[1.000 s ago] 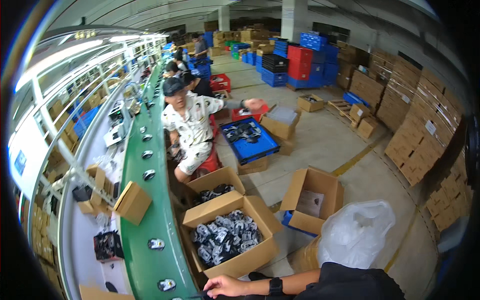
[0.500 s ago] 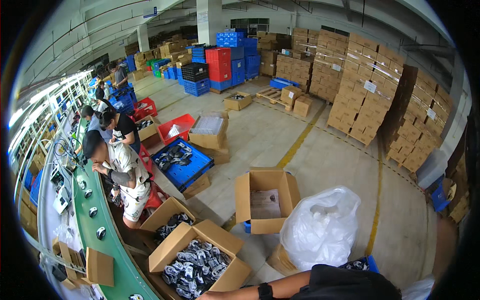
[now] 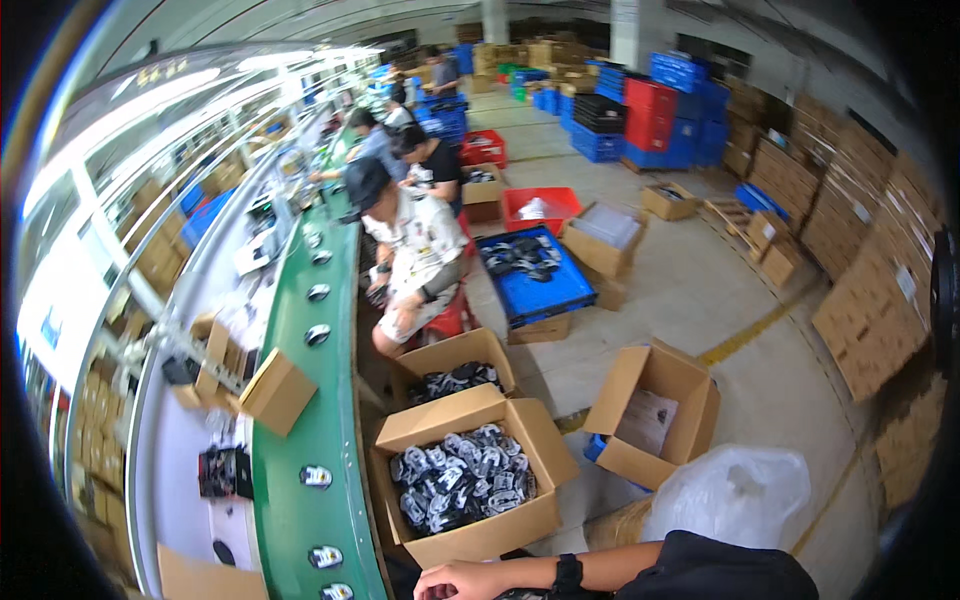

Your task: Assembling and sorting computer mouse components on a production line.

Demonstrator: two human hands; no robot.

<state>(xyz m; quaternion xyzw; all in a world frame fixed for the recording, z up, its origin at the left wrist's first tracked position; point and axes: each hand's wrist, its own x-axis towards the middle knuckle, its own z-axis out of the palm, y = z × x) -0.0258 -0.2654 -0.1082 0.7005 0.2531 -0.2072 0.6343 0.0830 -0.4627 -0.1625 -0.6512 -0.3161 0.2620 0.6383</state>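
My right hand (image 3: pixel 458 582) reaches in from the lower right, a dark band on its wrist. It hangs at the near edge of an open cardboard box (image 3: pixel 470 546); its fingers run off the lower edge, so whether they hold anything is hidden. Black-and-white moulded pieces (image 3: pixel 465 475), shaped like computer mouse shells, fill that box in a heap. To its left runs a green conveyor belt (image 3: pixel 290 500), with several similar pieces (image 3: pixel 316 476) spaced along it. My left hand is out of view.
Behind the full box stands another box (image 3: pixel 440 352) of dark parts. A co-worker (image 3: pixel 415 245) sits beside the belt. An opened carton (image 3: pixel 690 400) and a white plastic bag (image 3: pixel 735 500) are at right. A blue tray (image 3: pixel 560 295) of dark parts lies farther back.
My view has swung left, so the belt and boxes appear farther right and more of the near belt shows. My right hand now shows more fully beside the box. The co-worker's hand has dropped from the face.
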